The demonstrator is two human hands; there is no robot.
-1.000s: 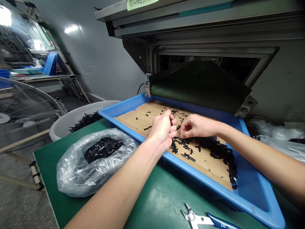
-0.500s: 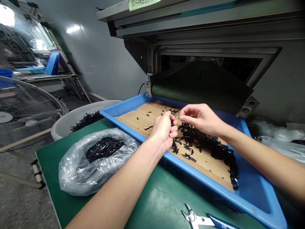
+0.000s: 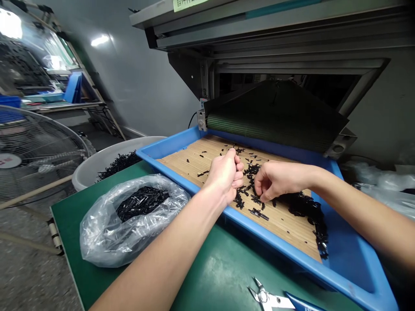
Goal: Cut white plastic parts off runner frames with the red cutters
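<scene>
Small black plastic parts lie heaped and scattered over a corrugated cardboard sheet in a blue tray. My left hand hovers over the tray's near side, its fingers curled closed; whatever is inside them is hidden. My right hand reaches down into the heap, thumb and fingertips pinched together among the black parts. What that pinch holds is too small to make out. To the left, a clear plastic bag stands open, filled with more black parts.
Diagonal cutters lie on the green table at the front. A conveyor belt ends over the tray's far side. Left of the table are a white tub of black pieces and a large fan.
My right hand has come down from beside the left hand to the heap of black parts, fingertips now among them. The left hand has stayed nearly in place, curled.
</scene>
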